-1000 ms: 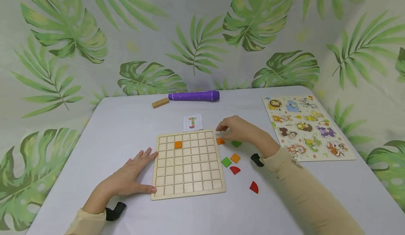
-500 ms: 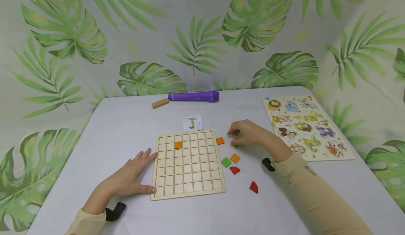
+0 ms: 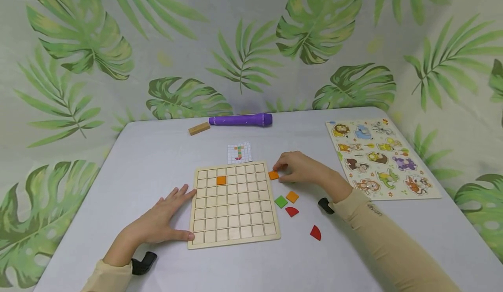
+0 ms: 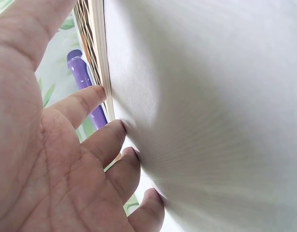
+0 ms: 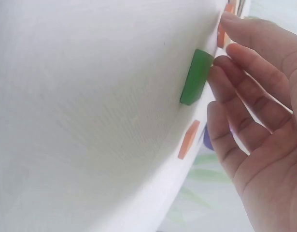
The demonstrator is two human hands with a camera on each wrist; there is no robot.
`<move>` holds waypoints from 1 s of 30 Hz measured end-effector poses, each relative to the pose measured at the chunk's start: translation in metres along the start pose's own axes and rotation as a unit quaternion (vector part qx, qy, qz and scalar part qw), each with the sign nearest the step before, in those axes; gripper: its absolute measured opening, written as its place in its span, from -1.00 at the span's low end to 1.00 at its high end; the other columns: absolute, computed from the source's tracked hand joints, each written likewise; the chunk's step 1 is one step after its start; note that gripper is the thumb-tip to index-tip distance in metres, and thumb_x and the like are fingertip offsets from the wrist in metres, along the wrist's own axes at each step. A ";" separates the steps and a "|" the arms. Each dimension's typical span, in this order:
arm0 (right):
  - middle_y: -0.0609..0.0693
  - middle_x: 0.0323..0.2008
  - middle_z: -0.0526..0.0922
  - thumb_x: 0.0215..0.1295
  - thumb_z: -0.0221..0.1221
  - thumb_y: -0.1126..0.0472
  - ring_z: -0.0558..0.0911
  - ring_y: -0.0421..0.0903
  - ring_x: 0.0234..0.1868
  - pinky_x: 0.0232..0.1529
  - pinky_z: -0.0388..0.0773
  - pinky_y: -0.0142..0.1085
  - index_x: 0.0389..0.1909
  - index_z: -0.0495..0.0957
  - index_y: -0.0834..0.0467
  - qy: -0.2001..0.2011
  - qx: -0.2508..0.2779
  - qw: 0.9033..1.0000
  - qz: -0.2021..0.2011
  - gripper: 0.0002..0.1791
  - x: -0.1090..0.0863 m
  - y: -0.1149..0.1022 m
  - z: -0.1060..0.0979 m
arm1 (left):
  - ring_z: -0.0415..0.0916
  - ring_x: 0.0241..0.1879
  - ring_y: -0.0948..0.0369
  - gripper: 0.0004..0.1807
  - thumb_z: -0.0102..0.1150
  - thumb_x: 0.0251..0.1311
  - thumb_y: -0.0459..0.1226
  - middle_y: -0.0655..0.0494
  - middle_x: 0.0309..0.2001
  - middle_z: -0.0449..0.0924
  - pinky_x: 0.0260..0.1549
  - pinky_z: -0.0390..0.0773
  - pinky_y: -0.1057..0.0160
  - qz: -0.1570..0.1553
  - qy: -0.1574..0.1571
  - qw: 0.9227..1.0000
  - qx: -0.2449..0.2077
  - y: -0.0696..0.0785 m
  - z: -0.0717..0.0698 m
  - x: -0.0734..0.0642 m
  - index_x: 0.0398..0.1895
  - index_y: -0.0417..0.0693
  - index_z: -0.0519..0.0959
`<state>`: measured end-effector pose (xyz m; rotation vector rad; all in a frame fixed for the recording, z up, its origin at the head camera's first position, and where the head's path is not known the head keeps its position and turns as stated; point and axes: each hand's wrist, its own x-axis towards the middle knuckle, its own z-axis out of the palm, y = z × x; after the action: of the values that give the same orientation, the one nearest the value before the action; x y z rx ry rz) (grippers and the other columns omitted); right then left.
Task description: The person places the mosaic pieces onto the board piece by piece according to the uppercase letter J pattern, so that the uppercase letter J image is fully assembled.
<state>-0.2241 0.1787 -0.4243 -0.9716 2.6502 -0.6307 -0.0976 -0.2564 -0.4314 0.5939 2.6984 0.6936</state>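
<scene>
My left hand lies at the left side of the square wooden grid board, thumb and index fingertip touching its edge; the left wrist view shows the fingers spread. An orange square tile sits in a cell of the board. Off its upper right edge, my right hand pinches a second orange tile between thumb and index finger; that tile lies flat on the table. A green tile and another orange tile lie near the right fingers in the right wrist view.
Right of the board lie a green square, an orange square and two red quarter-circles. Behind it is a small pattern card, a purple microphone-shaped stick and a wooden block. An animal puzzle board lies far right.
My right hand moved right toward the green piece beside the board, then back left to the orange tile at the board's edge. The left hand has stayed put.
</scene>
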 end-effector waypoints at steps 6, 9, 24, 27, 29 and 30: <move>0.00 -0.02 0.79 0.37 0.43 0.24 0.67 -0.07 0.00 0.23 0.57 -0.03 0.07 0.79 0.19 0.003 -0.005 1.000 -0.015 -0.71 0.000 -0.004 0.000 | -0.14 0.69 -0.41 0.33 0.57 -0.04 0.34 -0.25 0.74 -0.06 0.47 -0.04 -0.64 -0.001 0.000 1.000 0.005 0.001 0.000 0.001 0.74 0.08 0.13; -0.02 -0.04 0.79 0.38 0.41 0.26 0.67 -0.09 -0.02 0.22 0.55 -0.03 0.05 0.80 0.18 0.006 -0.008 1.000 -0.021 -0.74 0.001 -0.004 0.000 | -0.14 0.69 -0.41 0.33 0.56 -0.04 0.35 -0.26 0.74 -0.06 0.47 -0.03 -0.65 -0.001 0.000 1.000 0.006 0.001 0.000 0.001 0.74 0.07 0.13; 0.00 -0.07 0.78 0.38 0.37 0.30 0.65 -0.12 -0.08 0.11 0.69 -0.16 0.02 0.81 0.21 0.014 0.004 1.000 -0.010 -0.76 0.004 0.001 0.000 | -0.14 0.69 -0.41 0.32 0.56 -0.02 0.34 -0.25 0.74 -0.06 0.48 -0.03 -0.63 -0.001 -0.002 1.000 0.008 0.002 -0.002 0.000 0.74 0.07 0.14; 0.00 -0.08 0.78 0.37 0.38 0.29 0.64 -0.09 -0.08 0.10 0.69 -0.15 0.02 0.80 0.21 0.018 0.005 1.000 -0.007 -0.76 0.004 0.002 -0.001 | -0.14 0.69 -0.41 0.32 0.56 -0.02 0.34 -0.26 0.74 -0.06 0.48 -0.02 -0.63 0.000 -0.003 1.000 0.009 0.002 -0.002 0.000 0.74 0.07 0.14; 0.01 -0.08 0.77 0.37 0.39 0.29 0.65 -0.08 -0.07 0.10 0.69 -0.14 0.03 0.80 0.21 0.020 0.007 1.000 -0.004 -0.75 0.004 0.000 -0.003 | -0.14 0.69 -0.41 0.32 0.56 -0.02 0.34 -0.26 0.74 -0.06 0.47 -0.02 -0.64 0.001 -0.003 1.000 0.010 0.002 -0.002 0.000 0.74 0.07 0.14; 0.01 -0.07 0.77 0.37 0.39 0.29 0.65 -0.08 -0.07 0.10 0.69 -0.14 0.04 0.80 0.20 0.021 0.007 1.000 -0.004 -0.74 0.004 0.000 -0.003 | -0.14 0.69 -0.41 0.32 0.56 -0.02 0.34 -0.26 0.74 -0.06 0.47 -0.02 -0.64 0.001 -0.003 1.000 0.010 0.002 -0.002 0.000 0.74 0.07 0.14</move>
<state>-0.2282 0.1771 -0.4217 -0.9768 2.6765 -0.6785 -0.0979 -0.2557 -0.4287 0.6012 2.7027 0.6655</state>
